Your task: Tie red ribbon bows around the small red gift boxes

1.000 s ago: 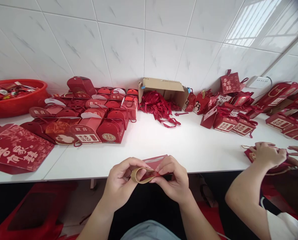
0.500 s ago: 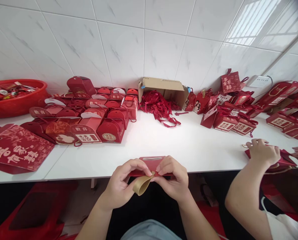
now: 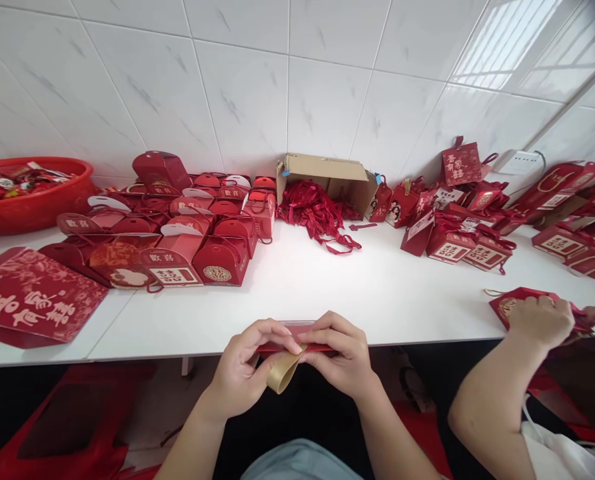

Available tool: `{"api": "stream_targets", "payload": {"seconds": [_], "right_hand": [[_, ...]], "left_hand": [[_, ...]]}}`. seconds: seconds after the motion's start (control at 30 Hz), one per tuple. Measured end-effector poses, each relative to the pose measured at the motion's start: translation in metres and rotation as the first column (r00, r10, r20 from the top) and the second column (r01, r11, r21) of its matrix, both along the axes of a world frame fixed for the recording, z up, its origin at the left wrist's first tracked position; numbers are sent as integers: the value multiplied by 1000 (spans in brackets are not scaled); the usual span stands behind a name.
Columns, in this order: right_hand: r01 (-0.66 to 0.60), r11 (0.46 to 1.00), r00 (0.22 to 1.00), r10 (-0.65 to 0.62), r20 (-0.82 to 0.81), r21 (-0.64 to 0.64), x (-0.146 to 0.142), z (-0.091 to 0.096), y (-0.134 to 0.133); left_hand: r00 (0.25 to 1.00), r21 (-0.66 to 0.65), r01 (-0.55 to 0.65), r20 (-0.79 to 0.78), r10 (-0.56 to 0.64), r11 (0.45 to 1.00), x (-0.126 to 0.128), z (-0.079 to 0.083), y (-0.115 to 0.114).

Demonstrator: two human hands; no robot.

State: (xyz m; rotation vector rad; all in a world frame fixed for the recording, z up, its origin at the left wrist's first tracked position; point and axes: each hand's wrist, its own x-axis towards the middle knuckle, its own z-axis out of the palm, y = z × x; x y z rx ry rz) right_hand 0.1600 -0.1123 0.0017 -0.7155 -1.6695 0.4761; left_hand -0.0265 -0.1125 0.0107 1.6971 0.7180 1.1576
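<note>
At the table's front edge, my left hand (image 3: 250, 363) pinches a looped gold ribbon (image 3: 283, 373) between thumb and fingers. The loop hangs toward me, over the edge. My right hand (image 3: 340, 357) is closed at the ribbon's other side, its thumb and fingertips pressed together where the ribbon meets a red box (image 3: 300, 330). That box lies behind the ribbon, mostly covered by both hands, so I cannot tell its full shape. The fingertips of the two hands almost touch.
Red gift boxes (image 3: 172, 267) crowd the left, near a red basin (image 3: 37, 207) of wrapped sweets. A cardboard box (image 3: 322, 167) spills red ribbons (image 3: 312, 210). At right, a co-worker's hand (image 3: 542, 323) holds another red box (image 3: 512, 303) near more finished-looking boxes (image 3: 450, 247).
My right hand has shifted slightly left and its fingers now cover more of the red box. The gold loop stays in my left hand. The co-worker's hand has moved right on their box.
</note>
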Motion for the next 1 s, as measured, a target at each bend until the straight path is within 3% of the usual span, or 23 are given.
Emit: {"api": "stream_targets", "payload": {"seconds": [0.2,0.43,0.57,0.7,0.83,1.0], "right_hand": [[9,1000,1000,-9,-12,-13,-2,-2,0],[-21,1000,1000,21,-13,-22,-1,-3,2],[-49,998,998,48,-28,-37,0,-4,3],[-32,999,999,31,-33,-35,0,-4,2],[2,999,1000,-3,-14,-32,-1,-2,2],[19,999,999,-20,-32,-34,-3,0,2]], "left_hand": [[999,-1,-42,-12,42,999,1,-3,-2],[998,23,45,-45,-44,999,1,6,1],[991,-17,24,-128,-26,1000,1,9,2],[999,-99,1,-47,-6,995,6,6,0],[993,-215,-80,70,97,973,14,6,-3],[980,-250,-166,63,187,954,20,8,-5]]}}
